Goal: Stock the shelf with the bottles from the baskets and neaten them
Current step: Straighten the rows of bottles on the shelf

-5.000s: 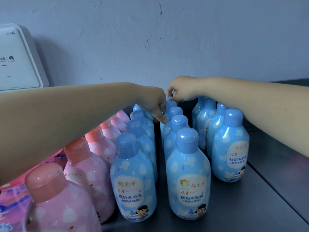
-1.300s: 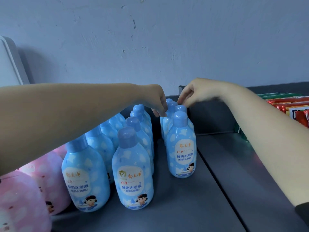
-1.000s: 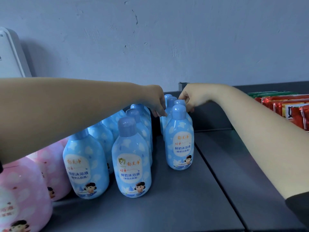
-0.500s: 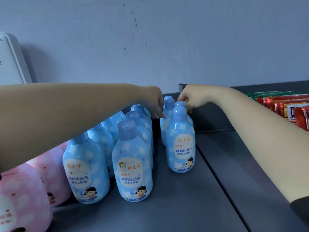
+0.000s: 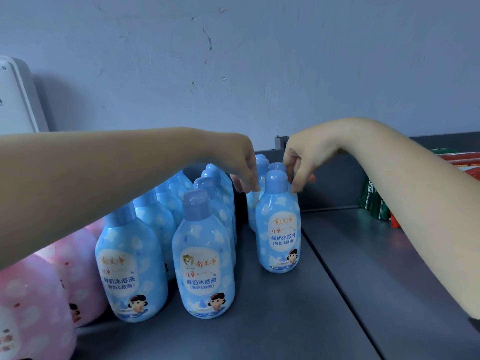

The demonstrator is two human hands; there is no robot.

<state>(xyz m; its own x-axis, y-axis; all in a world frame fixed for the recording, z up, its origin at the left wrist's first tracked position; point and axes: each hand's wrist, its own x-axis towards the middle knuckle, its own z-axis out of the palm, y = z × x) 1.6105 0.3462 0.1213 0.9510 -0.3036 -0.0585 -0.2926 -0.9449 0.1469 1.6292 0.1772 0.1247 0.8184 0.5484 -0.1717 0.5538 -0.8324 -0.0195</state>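
Blue plastic bottles (image 5: 204,258) with rounded blue caps and cartoon-printed labels are stood upright in rows running from near to far on a dark grey metal shelf (image 5: 298,320). Three such rows are seen, and the rightmost row is headed by a front blue bottle (image 5: 278,224) set farther back than the two nearer front bottles. The left hand (image 5: 242,168) is reached over the middle row, its fingers curled downward against the left of that front bottle's neck; whether anything is actually gripped cannot be told. The right hand (image 5: 302,162) is brought down from the right, and the cap of the same bottle is pinched or touched by its curled fingertips (image 5: 294,188). Pink plastic bottles (image 5: 65,268) with a pale cloud pattern are stood at the near left, partly cut off by the frame edge. The shelf surface is divided by a seam running from near right to far centre, and a low grey back rail is seen behind the rows. At the far right, green and red foil packets (image 5: 374,201) are stacked on the shelf. Behind everything a pale blue-grey painted wall (image 5: 259,61) with scuffs and chips is seen, and a white plastic box (image 5: 15,100) is mounted at its left.
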